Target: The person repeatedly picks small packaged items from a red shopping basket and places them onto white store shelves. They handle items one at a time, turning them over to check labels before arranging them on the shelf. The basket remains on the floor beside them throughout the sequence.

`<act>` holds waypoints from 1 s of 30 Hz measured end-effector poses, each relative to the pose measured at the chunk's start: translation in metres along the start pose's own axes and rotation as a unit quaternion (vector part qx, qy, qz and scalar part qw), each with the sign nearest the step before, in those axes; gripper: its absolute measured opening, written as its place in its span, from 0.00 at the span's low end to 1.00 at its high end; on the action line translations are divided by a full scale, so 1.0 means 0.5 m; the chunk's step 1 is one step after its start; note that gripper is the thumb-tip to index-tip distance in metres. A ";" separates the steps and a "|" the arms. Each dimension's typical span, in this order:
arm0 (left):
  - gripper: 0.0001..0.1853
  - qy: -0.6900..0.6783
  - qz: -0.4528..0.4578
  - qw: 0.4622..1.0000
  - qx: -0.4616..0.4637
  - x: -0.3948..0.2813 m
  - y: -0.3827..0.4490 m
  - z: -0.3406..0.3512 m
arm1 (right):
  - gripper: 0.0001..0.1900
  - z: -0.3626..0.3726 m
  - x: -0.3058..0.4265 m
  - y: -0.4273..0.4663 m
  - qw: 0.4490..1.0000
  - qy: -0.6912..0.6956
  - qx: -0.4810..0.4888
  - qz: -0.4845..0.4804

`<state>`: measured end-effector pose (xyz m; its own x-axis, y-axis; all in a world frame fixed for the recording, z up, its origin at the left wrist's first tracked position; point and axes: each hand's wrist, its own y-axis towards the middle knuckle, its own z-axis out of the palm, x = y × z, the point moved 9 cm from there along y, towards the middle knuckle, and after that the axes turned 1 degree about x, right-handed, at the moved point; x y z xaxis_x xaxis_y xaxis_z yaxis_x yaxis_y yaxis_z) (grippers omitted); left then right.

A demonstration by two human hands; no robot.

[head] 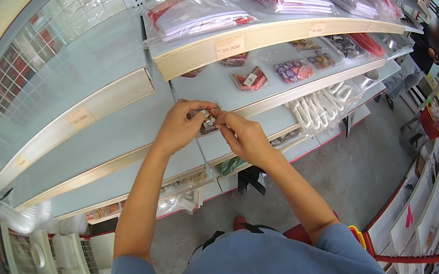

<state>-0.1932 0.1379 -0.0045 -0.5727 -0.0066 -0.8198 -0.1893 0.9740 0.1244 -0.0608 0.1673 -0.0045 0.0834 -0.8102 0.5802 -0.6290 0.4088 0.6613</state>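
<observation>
A small clear plastic packet with dark and shiny contents (207,126) is held up between both hands, before the shelf edge. My left hand (180,127) grips it from the left with thumb and forefinger. From the right, the fingertips of my right hand (247,136) pinch its side. What the packet contains is too small to make out. Just beyond the hands, a packet of red items with a white sticker (251,79) lies on the middle shelf. Beside it is a packet of purple and pink round pieces (293,70).
Plastic-wrapped folded white and red cloth (199,14) rests on the upper shelf, above a price strip (272,39). White gloves (317,107) overhang a lower shelf at right. Metal shelf lips cross in front. Another person (426,45) stands at far right.
</observation>
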 end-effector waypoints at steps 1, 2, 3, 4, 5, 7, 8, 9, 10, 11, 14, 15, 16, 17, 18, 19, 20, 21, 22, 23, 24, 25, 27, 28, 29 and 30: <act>0.19 -0.025 -0.002 1.000 0.007 0.000 0.000 0.002 | 0.07 -0.001 0.008 -0.002 0.999 -0.030 -0.001 -0.022; 0.19 -0.044 -0.008 0.999 0.012 0.001 -0.001 0.004 | 0.07 -0.002 0.016 -0.003 0.997 -0.060 -0.002 -0.045; 0.19 -0.062 -0.014 0.998 0.017 0.003 -0.001 0.006 | 0.07 -0.001 0.018 -0.005 0.996 -0.069 0.004 -0.050; 0.19 -0.071 -0.019 0.997 0.017 0.004 0.000 0.006 | 0.07 -0.001 0.022 -0.007 0.995 -0.078 0.009 -0.055; 0.18 -0.081 -0.024 0.996 0.016 0.006 0.000 0.006 | 0.08 0.000 0.025 -0.010 0.994 -0.084 0.013 -0.061; 0.18 -0.103 -0.037 0.994 0.017 0.011 0.002 0.009 | 0.08 0.001 0.027 -0.015 0.994 -0.093 0.024 -0.058; 0.17 -0.117 -0.045 0.992 0.020 0.015 0.002 0.011 | 0.09 0.002 0.028 -0.017 0.994 -0.093 0.028 -0.059; 0.16 -0.134 -0.058 0.989 0.022 0.020 0.002 0.013 | 0.09 0.002 0.026 -0.019 0.995 -0.082 0.034 -0.052; 0.16 -0.128 -0.058 0.990 0.023 0.021 0.002 0.014 | 0.09 0.001 0.025 -0.021 0.996 -0.068 0.039 -0.048; 0.15 -0.125 -0.063 0.990 0.025 0.023 0.001 0.015 | 0.10 0.000 0.025 -0.021 0.997 -0.053 0.038 -0.044; 0.15 -0.118 -0.027 0.993 0.012 0.010 0.000 0.012 | 0.06 -0.023 -0.019 -0.021 0.991 0.100 -0.030 0.088; 0.16 -0.108 -0.034 0.993 0.008 0.011 0.000 0.011 | 0.06 -0.035 -0.018 -0.016 0.990 0.093 -0.061 0.081; 0.16 -0.103 -0.017 0.994 0.017 0.004 -0.001 0.011 | 0.06 -0.045 -0.024 -0.006 0.989 0.089 -0.088 0.083; 0.17 -0.091 -0.027 0.995 0.030 0.006 -0.003 0.013 | 0.05 -0.056 -0.030 0.003 0.986 0.084 -0.116 0.086; 0.18 -0.079 -0.037 0.995 0.043 0.008 -0.004 0.016 | 0.06 -0.055 -0.035 0.010 0.981 0.118 -0.126 0.089; 0.18 -0.079 -0.034 0.995 0.046 0.005 -0.004 0.016 | 0.06 -0.049 -0.036 0.021 0.986 0.093 -0.106 0.088; 0.18 -0.079 -0.032 0.995 0.048 0.004 -0.003 0.015 | 0.07 -0.039 -0.038 0.030 0.990 0.073 -0.080 0.085; 0.18 -0.079 -0.029 0.995 0.049 0.003 -0.002 0.014 | 0.07 -0.028 -0.042 0.036 0.993 0.055 -0.052 0.094; 0.18 -0.081 -0.033 0.995 0.050 0.004 -0.002 0.014 | 0.08 -0.026 -0.043 0.035 0.993 0.041 -0.050 0.095; 0.18 -0.083 -0.036 0.995 0.050 0.006 -0.001 0.015 | 0.08 -0.023 -0.047 0.033 0.993 0.030 -0.044 0.109; 0.19 -0.074 -0.052 0.995 0.047 0.014 -0.002 0.014 | 0.09 -0.019 -0.052 0.033 0.992 0.022 -0.036 0.119; 0.19 -0.088 -0.038 0.994 0.048 0.011 -0.002 0.015 | 0.09 -0.024 -0.056 0.029 0.990 0.022 -0.051 0.132; 0.19 -0.094 -0.034 0.994 0.042 0.016 0.001 0.012 | 0.10 -0.039 -0.067 0.025 0.985 0.031 -0.078 0.150; 0.19 -0.106 -0.033 0.993 0.032 0.021 0.006 0.004 | 0.09 -0.046 -0.074 0.020 0.980 0.055 -0.093 0.167; 0.19 -0.120 -0.032 0.992 0.021 0.026 0.014 -0.005 | 0.09 -0.054 -0.081 0.013 0.974 0.078 -0.107 0.185; 0.20 -0.127 -0.032 0.991 0.007 0.032 0.024 -0.014 | 0.09 -0.058 -0.093 0.001 0.963 0.102 -0.117 0.220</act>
<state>-0.2101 0.1477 -0.0122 -0.3409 -0.0122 -0.9400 -0.2060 0.9766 0.0620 -0.0428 0.2172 -0.0173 0.0134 -0.4463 0.8948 -0.4493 0.7967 0.4042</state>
